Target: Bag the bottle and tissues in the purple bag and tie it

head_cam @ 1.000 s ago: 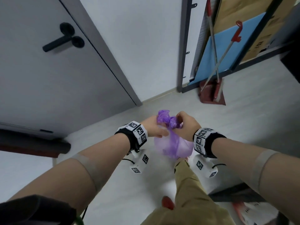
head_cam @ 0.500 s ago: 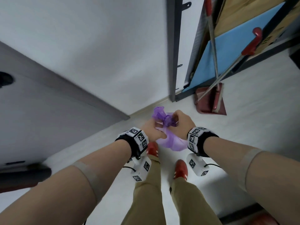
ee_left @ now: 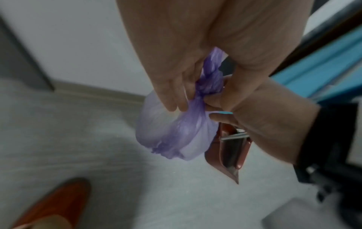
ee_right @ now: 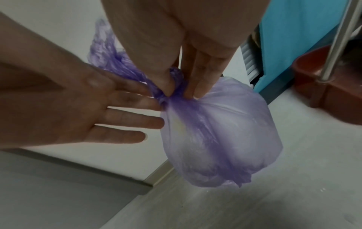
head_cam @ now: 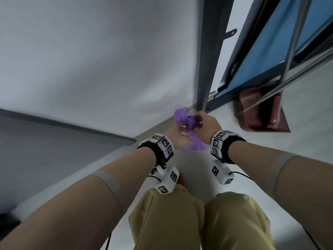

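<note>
Purple bag [ee_right: 219, 136] hangs in the air in front of the person, above the pale floor [head_cam: 198, 175], held up at its twisted neck by both hands. The bag bulges with pale contents (bottle and tissues can't be made out through the plastic). A knot [ee_left: 208, 84] sits at the neck, just above the bulge.

Right hand [head_cam: 209, 123] grips the neck: thumb and fingers [ee_right: 203, 86] curl round the twisted plastic right at the knot. Left hand [head_cam: 180, 136] is at the other side of the knot; in the right wrist view its lower fingers [ee_right: 125, 119] are spread out straight and its uppermost fingers touch the knot, and the ruffled free end [ee_right: 105, 51] of the bag runs up behind that hand. Whether the left thumb pinches that free end is hidden, so the left grip can't be told.

Around: red dustpan [head_cam: 259, 109] on the floor to the right with metal poles [head_cam: 292, 38] across it, blue panel [head_cam: 281, 40] behind it, dark frame post [head_cam: 207, 56], white wall [head_cam: 108, 60]. Tan trousers [head_cam: 165, 219] below, a red shoe [ee_left: 51, 206] on the floor.
</note>
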A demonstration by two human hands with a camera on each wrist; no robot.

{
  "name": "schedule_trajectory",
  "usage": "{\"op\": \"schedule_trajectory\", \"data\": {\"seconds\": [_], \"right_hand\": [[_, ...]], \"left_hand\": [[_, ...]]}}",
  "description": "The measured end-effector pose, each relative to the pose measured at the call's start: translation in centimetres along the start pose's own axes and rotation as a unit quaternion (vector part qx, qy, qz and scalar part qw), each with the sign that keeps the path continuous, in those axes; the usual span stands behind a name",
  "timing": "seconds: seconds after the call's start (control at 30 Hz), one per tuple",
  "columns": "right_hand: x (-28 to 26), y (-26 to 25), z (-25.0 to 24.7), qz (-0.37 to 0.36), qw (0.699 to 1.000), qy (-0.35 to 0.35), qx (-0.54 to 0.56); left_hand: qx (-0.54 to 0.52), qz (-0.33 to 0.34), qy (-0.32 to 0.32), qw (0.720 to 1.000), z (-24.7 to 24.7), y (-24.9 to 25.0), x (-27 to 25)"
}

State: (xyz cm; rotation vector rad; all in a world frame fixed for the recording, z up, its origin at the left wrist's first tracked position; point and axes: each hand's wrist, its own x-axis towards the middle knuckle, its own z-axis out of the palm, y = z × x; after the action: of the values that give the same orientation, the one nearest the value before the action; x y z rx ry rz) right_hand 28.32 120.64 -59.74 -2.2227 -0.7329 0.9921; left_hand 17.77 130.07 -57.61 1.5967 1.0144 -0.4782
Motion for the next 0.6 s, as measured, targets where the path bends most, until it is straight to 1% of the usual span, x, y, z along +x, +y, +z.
{"op": "schedule_trajectory", "data": {"seconds": [0.07, 0.13, 0.23, 0.4, 0.53, 0.6], "right_hand": [[2.7, 1.4, 1.6, -0.015, 1.000, 0.019, 0.000], [4.9, 2.4, 2.9, -0.024, 0.999, 0.032, 0.010], [7.4, 3.6, 4.2, -0.023, 0.999, 0.036, -0.008], [8.5, 4.6, 5.1, -0.026, 0.999, 0.024, 0.007], [8.9, 4.9, 5.7, -0.023, 1.000, 0.007, -0.009], [9.0, 5.0, 6.0, -0.015, 1.000, 0.002, -0.016]], "left_hand": [[0.017, -0.001, 0.013, 1.000, -0.8, -0.8, 3.3], [0.004, -0.001, 0.031, 0.999, -1.5, -1.1, 5.5], [0.002, -0.014, 0.004, 1.000, -1.4, -1.6, 8.0], [-0.002, -0.033, 0.025, 0.999, -1.1, -2.9, 10.3], [-0.005, -0.033, -0.009, 0.999, -1.6, -2.6, 10.9], [-0.007, -0.041, -0.010, 0.999, -1.9, -2.8, 10.9]]}}
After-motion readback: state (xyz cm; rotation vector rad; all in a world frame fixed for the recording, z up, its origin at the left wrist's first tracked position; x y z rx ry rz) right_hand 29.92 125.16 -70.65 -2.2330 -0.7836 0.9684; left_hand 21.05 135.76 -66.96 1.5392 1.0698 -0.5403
